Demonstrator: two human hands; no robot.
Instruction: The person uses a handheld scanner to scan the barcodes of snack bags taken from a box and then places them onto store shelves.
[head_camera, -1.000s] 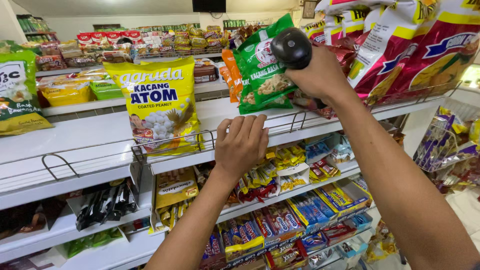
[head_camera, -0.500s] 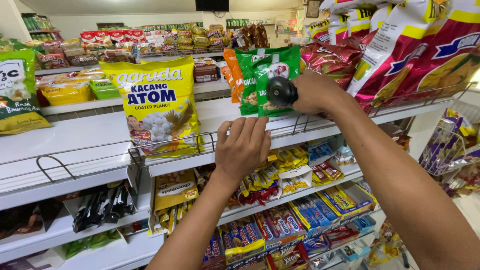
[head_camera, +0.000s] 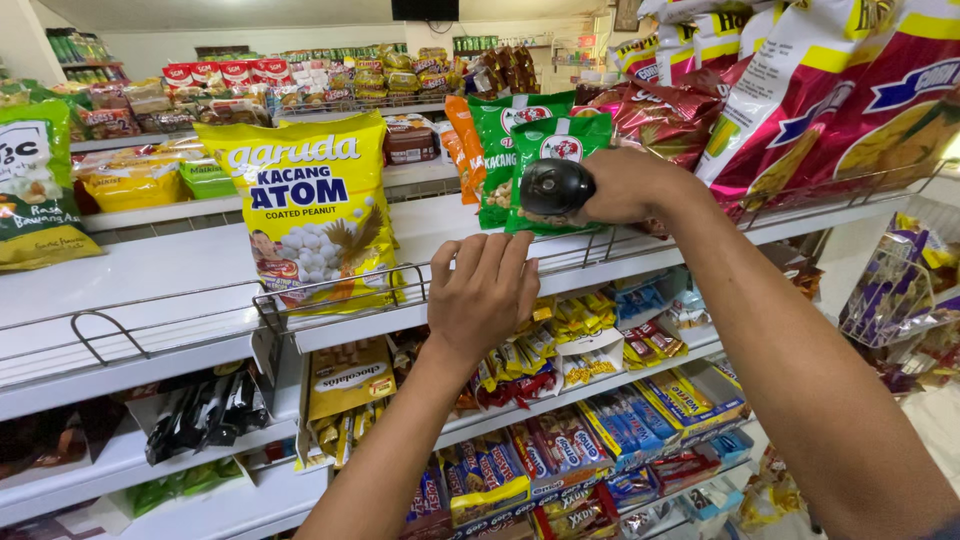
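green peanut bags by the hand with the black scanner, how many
2 show. One green peanut bag stands right behind the black handheld scanner in the right hand; the other green bag is behind it, left. More may be hidden.

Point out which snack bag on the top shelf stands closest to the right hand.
The front green peanut bag, directly behind the right hand and its black device; the big yellow bag stands farther left.

Two bare forearms, no sleeves visible up to frame edge. Left hand (head_camera: 487, 296): no ring, no watch, no glove, nails short. Right hand (head_camera: 628, 184): wrist bare too, no band or bracelet.
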